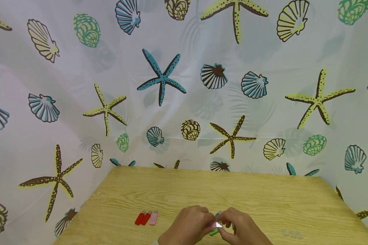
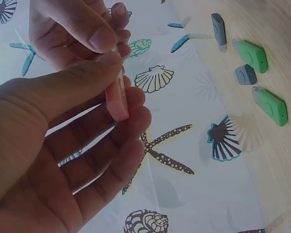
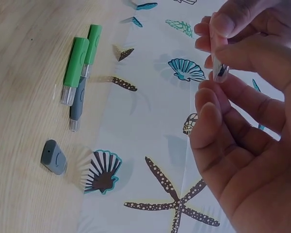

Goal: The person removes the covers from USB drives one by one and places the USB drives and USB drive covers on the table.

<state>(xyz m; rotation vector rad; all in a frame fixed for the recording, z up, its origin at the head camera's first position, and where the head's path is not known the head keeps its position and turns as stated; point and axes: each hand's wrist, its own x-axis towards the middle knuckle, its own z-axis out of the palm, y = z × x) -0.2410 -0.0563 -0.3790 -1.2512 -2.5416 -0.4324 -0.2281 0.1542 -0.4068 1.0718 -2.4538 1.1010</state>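
Note:
Between both hands is a pink USB stick [image 2: 117, 102], held above the table. My left hand [image 1: 187, 225] pinches its pink body with thumb and fingers. At its other end, the thumb and fingertips of my right hand [image 1: 240, 227] pinch the clear cap [image 3: 221, 74], which sits over the metal plug. Below the hands lie two green USB sticks [image 3: 75, 63] and two grey ones [image 3: 53, 156]. In the head view the hands partly cover these.
Left of the hands, two red USB sticks [image 1: 139, 218] and another pink stick [image 1: 153, 218] lie side by side on the wooden table [image 1: 178, 187]. Several small clear caps [image 1: 292, 233] lie to the right. A shell-patterned curtain [image 1: 184, 109] surrounds the table's back and sides.

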